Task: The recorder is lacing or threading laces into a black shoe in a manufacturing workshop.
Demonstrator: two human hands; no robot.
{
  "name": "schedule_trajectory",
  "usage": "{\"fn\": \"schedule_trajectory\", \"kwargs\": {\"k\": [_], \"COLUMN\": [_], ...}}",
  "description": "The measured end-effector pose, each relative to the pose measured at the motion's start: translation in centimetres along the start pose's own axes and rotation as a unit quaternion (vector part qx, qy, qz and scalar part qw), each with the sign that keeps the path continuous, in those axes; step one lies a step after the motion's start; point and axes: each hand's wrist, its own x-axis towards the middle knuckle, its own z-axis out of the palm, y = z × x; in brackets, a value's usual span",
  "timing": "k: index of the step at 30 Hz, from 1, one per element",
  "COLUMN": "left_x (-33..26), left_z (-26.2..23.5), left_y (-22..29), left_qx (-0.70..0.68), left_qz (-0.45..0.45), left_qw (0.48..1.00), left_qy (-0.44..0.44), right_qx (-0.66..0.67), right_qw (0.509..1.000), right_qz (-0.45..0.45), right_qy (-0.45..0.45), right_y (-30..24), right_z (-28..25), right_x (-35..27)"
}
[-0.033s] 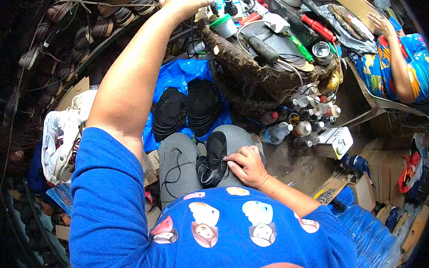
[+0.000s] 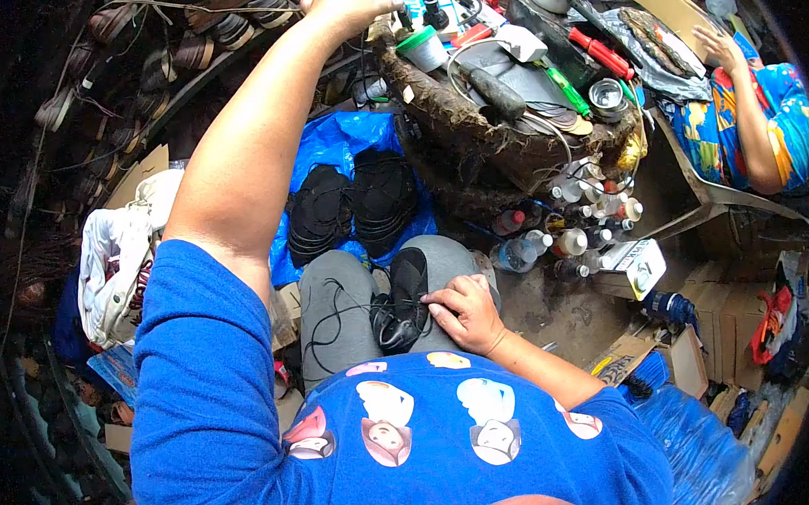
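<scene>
A black lace-up shoe (image 2: 411, 294) lies across my lap between my grey-clad thighs, its long loose black laces (image 2: 338, 305) trailing over the left one. My right hand (image 2: 468, 313) is closed at the shoe's side, fingers curled, the fingertips by the laces. Far ahead, my left hand (image 2: 348, 4) reaches to the edge of a cluttered worktable (image 2: 451, 111). Its fingers are bent beside a small black item (image 2: 403, 16); the picture's top edge cuts off part of the hand, so what it pinches is unclear. A white tub with a green lid (image 2: 422, 48) stands close by.
Several black shoe soles (image 2: 382, 189) lie on a blue plastic sheet (image 2: 328, 132) before my knees. Bottles (image 2: 518, 253) crowd the floor right of the worktable. Red-handled tools (image 2: 601, 53) lie on top. Another person's arm (image 2: 751, 129) shows at far right; cardboard (image 2: 723, 316) stands below.
</scene>
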Motion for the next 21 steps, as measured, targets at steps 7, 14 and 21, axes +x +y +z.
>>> {"fn": "schedule_trajectory", "kwargs": {"k": [7,14,21], "left_x": [-0.2,-4.7,-17.1], "left_z": [0.7,-3.0,-17.1], "left_y": [1.1,5.4,3.6], "left_qx": [0.192,0.173,-0.203], "left_qz": [0.016,-0.005,0.127], "left_qw": [0.981,0.981,0.908], "left_qy": [0.003,0.086,0.343], "right_qx": [-0.001,0.004,-0.013], "right_qw": [1.000,1.000,1.000], "right_qz": [0.000,-0.007,-0.017], "right_qy": [0.006,0.004,0.010], "right_y": [-0.1,-0.3,-0.1], "right_z": [-0.1,0.2,0.1], "right_x": [0.2,0.2,-0.4]}}
